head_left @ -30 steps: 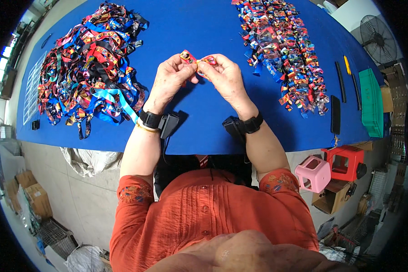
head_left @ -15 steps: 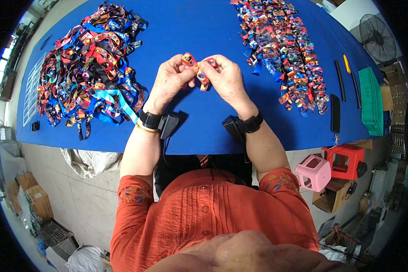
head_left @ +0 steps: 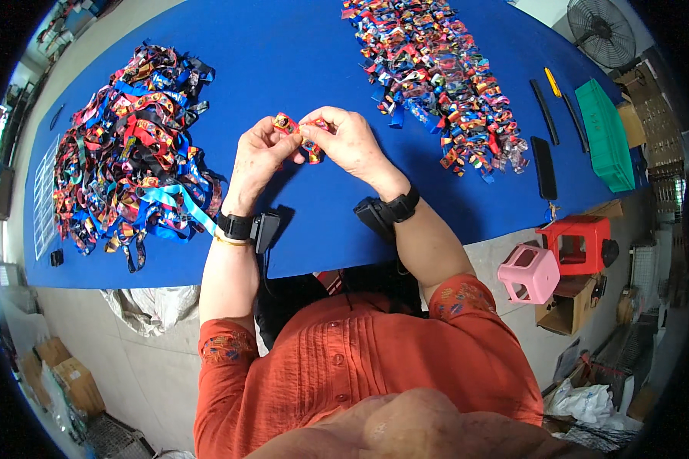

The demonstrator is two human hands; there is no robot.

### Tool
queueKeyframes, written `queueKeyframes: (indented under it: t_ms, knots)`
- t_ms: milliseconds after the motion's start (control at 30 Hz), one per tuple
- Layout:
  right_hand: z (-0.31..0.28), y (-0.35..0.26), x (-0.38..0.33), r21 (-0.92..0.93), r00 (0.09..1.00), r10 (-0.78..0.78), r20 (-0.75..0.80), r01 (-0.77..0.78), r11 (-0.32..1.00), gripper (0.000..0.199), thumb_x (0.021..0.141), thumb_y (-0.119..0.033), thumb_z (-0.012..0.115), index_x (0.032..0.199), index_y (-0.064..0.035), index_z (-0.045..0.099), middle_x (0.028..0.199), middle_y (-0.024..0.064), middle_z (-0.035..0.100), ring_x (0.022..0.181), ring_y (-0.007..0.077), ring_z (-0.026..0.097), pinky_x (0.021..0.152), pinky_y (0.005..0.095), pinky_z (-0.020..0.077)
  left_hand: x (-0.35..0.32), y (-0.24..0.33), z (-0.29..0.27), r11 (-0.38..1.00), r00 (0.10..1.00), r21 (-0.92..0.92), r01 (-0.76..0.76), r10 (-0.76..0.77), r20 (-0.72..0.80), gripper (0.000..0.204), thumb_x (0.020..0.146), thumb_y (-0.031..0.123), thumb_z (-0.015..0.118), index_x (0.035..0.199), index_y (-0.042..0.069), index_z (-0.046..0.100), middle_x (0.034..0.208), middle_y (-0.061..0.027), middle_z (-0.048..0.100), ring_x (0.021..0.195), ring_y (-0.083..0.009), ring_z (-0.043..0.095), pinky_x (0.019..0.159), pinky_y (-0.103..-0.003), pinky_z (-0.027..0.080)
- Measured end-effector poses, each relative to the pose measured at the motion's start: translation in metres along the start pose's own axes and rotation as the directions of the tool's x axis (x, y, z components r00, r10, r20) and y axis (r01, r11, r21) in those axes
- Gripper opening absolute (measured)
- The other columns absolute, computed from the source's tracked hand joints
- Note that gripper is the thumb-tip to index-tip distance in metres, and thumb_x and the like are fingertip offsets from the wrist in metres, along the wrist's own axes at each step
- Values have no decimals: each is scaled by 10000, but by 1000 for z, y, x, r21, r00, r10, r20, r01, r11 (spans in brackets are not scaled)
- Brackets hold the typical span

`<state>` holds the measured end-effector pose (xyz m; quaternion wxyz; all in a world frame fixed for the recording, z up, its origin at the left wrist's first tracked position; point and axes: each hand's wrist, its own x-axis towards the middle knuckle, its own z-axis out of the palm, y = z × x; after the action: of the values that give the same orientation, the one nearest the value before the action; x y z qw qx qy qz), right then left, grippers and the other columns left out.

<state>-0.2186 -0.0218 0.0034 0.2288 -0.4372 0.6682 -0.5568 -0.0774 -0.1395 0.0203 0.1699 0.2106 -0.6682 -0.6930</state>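
Between my hands is a short red printed ribbon (head_left: 314, 152), folded, with its ends poking out around the fingers. My left hand (head_left: 265, 155) pinches one side of it between thumb and fingers. On the other side my right hand (head_left: 351, 144) grips it too, thumb pressed on the middle and meeting the left fingertips. The part under the thumbs is hidden. Both hands are held just above the blue-covered table (head_left: 275, 69). A tangled heap of printed ribbons (head_left: 130, 153) lies to the left. Rows of small folded ribbon pieces (head_left: 436, 76) stretch away on the right.
At the table's right side are a green plastic bin (head_left: 605, 138), a dark flat bar (head_left: 543, 168) and a yellow cutter (head_left: 553, 82). A pink stool (head_left: 530, 274) and a red stool (head_left: 582, 245) stand beyond the near right edge. A fan (head_left: 601, 32) stands at far right.
My head view has turned, so the table and piles sit tilted and shifted left in it. Both hands keep their pinch on the red ribbon, with little change in the fingers.
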Motion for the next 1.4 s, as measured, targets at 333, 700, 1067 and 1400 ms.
queueKeyframes:
  t_ms: [333,700,1067,1400]
  knots:
    - [-29,-26,-17,4,995,-58,-81,59,998,116,910,-117,670,961,-17,699,790,87,706,656,121,654,583,270,520,-2,-5,-2,971,976,-222,-85,126,177,206,945,121,619,1107,-4,595,923,-94,705,722,-124,664,672,-236,513]
    - [-109,-71,-77,-217,978,167,126,-137,966,129,919,-122,694,1006,-29,717,824,-28,676,738,23,566,648,198,464,3,-9,-5,982,964,-187,-35,82,254,143,951,73,593,1069,-8,590,944,-126,717,705,-125,660,697,-249,544]
    - [-142,-26,-75,-392,979,197,-52,-201,897,141,905,-143,705,1000,-40,720,751,-14,669,663,45,588,581,227,470,7,-17,-3,992,962,-128,6,29,271,102,948,52,594,1036,1,591,935,-114,715,683,-108,645,659,-229,535]
    - [-148,-22,-72,-622,996,-4,-84,-50,781,108,901,-143,697,973,-63,706,695,15,652,605,76,591,544,264,451,8,-18,-3,992,961,-121,20,14,275,82,950,63,602,1012,11,595,928,-108,713,687,-105,641,650,-228,532]
